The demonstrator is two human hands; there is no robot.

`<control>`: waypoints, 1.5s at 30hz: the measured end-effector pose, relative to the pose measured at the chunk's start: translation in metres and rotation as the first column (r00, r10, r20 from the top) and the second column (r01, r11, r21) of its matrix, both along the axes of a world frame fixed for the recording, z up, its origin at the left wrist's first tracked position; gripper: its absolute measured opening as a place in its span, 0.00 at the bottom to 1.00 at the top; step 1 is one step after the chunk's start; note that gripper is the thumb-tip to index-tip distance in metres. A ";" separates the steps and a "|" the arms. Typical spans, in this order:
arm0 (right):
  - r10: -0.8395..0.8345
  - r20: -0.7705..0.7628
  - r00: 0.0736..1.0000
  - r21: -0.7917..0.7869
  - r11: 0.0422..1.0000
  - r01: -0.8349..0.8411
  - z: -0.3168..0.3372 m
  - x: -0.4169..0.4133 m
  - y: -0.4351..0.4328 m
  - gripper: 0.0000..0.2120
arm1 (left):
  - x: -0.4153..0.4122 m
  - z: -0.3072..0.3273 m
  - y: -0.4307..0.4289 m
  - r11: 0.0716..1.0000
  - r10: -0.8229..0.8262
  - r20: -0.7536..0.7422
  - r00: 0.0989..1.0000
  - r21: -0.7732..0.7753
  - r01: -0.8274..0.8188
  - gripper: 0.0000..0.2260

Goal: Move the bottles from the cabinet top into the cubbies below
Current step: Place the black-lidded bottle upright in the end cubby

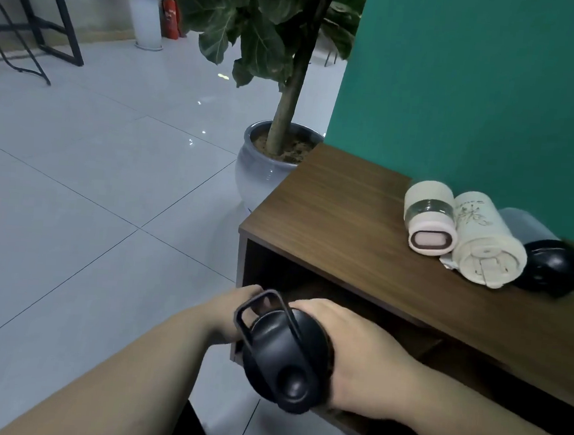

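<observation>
A black bottle (281, 357) with a loop handle on its cap lies sideways in front of the left cubby (307, 287), cap end toward me. My right hand (347, 352) wraps over its body. My left hand (237, 313) is behind the cap at the cubby's left edge, fingers curled against the bottle. On the wooden cabinet top (331, 207) lie three bottles side by side: a cream one with a pink cap (429, 218), a cream one with printed markings (483, 239), and a grey one with a black cap (546, 258).
A large potted plant in a grey ceramic pot (265, 171) stands on the tiled floor just left of the cabinet. A teal wall (478, 78) backs the cabinet. Black metal frame legs (36, 26) and a red fire extinguisher (171, 16) are far off.
</observation>
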State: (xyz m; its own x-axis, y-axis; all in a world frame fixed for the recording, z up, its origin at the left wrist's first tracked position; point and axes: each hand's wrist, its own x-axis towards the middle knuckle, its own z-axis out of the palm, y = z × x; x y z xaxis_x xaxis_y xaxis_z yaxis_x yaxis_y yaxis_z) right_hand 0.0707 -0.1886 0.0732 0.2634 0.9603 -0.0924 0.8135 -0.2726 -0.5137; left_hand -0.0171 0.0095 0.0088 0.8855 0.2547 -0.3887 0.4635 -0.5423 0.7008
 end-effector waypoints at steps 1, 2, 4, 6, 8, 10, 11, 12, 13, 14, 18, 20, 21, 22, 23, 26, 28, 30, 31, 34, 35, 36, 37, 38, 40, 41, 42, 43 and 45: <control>-0.088 -0.079 0.993 0.009 0.996 0.089 -0.023 0.004 -0.001 0.39 | 0.002 -0.009 0.002 1.000 0.015 -0.035 0.999 0.012 -0.014 0.12; -0.182 -0.165 0.969 0.005 0.983 0.185 -0.045 0.008 -0.002 0.39 | 0.001 -0.024 0.005 1.000 0.027 -0.074 0.997 0.010 -0.026 0.07; -0.345 -0.326 0.880 -0.024 0.934 0.357 -0.081 0.011 0.003 0.38 | 0.007 -0.052 0.009 0.999 0.026 -0.163 0.986 -0.018 -0.029 0.07; -0.436 -0.450 0.779 -0.060 0.885 0.461 -0.106 0.012 0.014 0.35 | 0.015 -0.076 0.012 0.998 0.012 -0.196 0.981 -0.066 -0.025 0.14; -0.489 -0.546 0.681 -0.051 0.830 0.555 -0.126 0.018 0.027 0.34 | 0.023 -0.098 0.013 0.996 0.050 -0.172 0.984 -0.069 -0.063 0.24; -0.510 -0.610 0.607 -0.045 0.787 0.615 -0.145 0.027 0.037 0.35 | 0.030 -0.119 0.014 0.993 0.109 -0.126 0.986 -0.020 -0.112 0.25; -0.513 -0.620 0.594 -0.044 0.778 0.626 -0.156 0.031 0.041 0.36 | 0.033 -0.128 0.014 0.992 0.127 -0.098 0.987 0.004 -0.127 0.24; -0.515 -0.629 0.582 -0.048 0.773 0.632 -0.166 0.037 0.043 0.36 | 0.037 -0.138 0.013 0.989 0.145 -0.066 0.987 0.015 -0.144 0.21; -0.509 -0.646 0.569 -0.044 0.769 0.638 -0.174 0.042 0.046 0.36 | 0.040 -0.145 0.013 0.986 0.164 -0.038 0.986 0.019 -0.163 0.19; -0.503 -0.665 0.552 -0.040 0.762 0.646 -0.183 0.047 0.048 0.35 | 0.042 -0.151 0.013 0.983 0.185 -0.017 0.983 0.013 -0.185 0.17; -0.469 -0.683 0.560 0.013 0.759 0.651 -0.198 0.063 0.062 0.34 | 0.050 -0.176 0.008 0.951 0.288 0.009 0.957 0.113 -0.287 0.16; -0.457 -0.682 0.572 0.034 0.761 0.648 -0.201 0.068 0.069 0.33 | 0.052 -0.185 0.004 0.934 0.322 0.031 0.946 0.154 -0.323 0.17; -0.455 -0.678 0.577 0.038 0.762 0.647 -0.203 0.070 0.072 0.33 | 0.053 -0.187 0.001 0.925 0.333 0.040 0.942 0.180 -0.335 0.18; -0.456 -0.681 0.573 0.035 0.761 0.648 -0.204 0.072 0.075 0.33 | 0.055 -0.189 -0.001 0.916 0.345 0.047 0.937 0.200 -0.347 0.19; -0.457 -0.683 0.570 0.031 0.761 0.648 -0.205 0.073 0.077 0.32 | 0.056 -0.192 -0.003 0.908 0.355 0.047 0.934 0.222 -0.357 0.20; -0.451 -0.699 0.555 0.024 0.761 0.648 -0.208 0.076 0.081 0.33 | 0.059 -0.198 -0.006 0.885 0.380 0.040 0.924 0.273 -0.376 0.21; -0.453 -0.703 0.548 0.019 0.758 0.652 -0.208 0.078 0.082 0.32 | 0.060 -0.201 -0.007 0.873 0.393 0.044 0.918 0.294 -0.388 0.20; -0.469 -0.696 0.543 0.006 0.753 0.657 -0.208 0.080 0.082 0.31 | 0.061 -0.203 -0.008 0.865 0.403 0.049 0.914 0.304 -0.398 0.20; -0.480 -0.687 0.545 0.001 0.750 0.662 -0.209 0.081 0.081 0.31 | 0.061 -0.204 -0.008 0.863 0.406 0.050 0.912 0.306 -0.401 0.20; -0.506 -0.659 0.557 -0.013 0.748 0.663 -0.210 0.079 0.079 0.32 | 0.060 -0.206 -0.007 0.865 0.402 0.063 0.913 0.301 -0.401 0.19; -0.519 -0.647 0.558 -0.021 0.744 0.668 -0.211 0.078 0.079 0.33 | 0.060 -0.206 -0.006 0.867 0.400 0.066 0.914 0.296 -0.401 0.18; -0.527 -0.645 0.554 -0.021 0.737 0.676 -0.211 0.077 0.078 0.33 | 0.059 -0.206 -0.006 0.869 0.400 0.069 0.914 0.288 -0.402 0.18; -0.535 -0.643 0.548 -0.022 0.729 0.684 -0.212 0.076 0.077 0.33 | 0.059 -0.205 -0.006 0.871 0.401 0.072 0.913 0.278 -0.405 0.18; -0.546 -0.639 0.542 -0.028 0.721 0.693 -0.212 0.074 0.077 0.32 | 0.058 -0.205 -0.006 0.872 0.404 0.076 0.912 0.268 -0.409 0.18; -0.568 -0.633 0.526 -0.035 0.700 0.714 -0.212 0.070 0.077 0.33 | 0.058 -0.205 -0.005 0.874 0.407 0.077 0.910 0.257 -0.412 0.17; -0.579 -0.628 0.519 -0.038 0.689 0.723 -0.212 0.067 0.077 0.33 | 0.058 -0.205 -0.004 0.875 0.405 0.075 0.911 0.257 -0.410 0.16; -0.592 -0.618 0.517 -0.038 0.680 0.732 -0.212 0.064 0.078 0.35 | 0.058 -0.205 -0.004 0.876 0.402 0.072 0.913 0.262 -0.406 0.15; -0.606 -0.606 0.515 -0.033 0.666 0.745 -0.212 0.060 0.080 0.39 | 0.058 -0.204 -0.003 0.877 0.397 0.067 0.915 0.268 -0.400 0.14; -0.636 -0.587 0.501 -0.024 0.633 0.774 -0.214 0.054 0.083 0.45 | 0.058 -0.203 -0.002 0.881 0.384 0.064 0.921 0.272 -0.386 0.11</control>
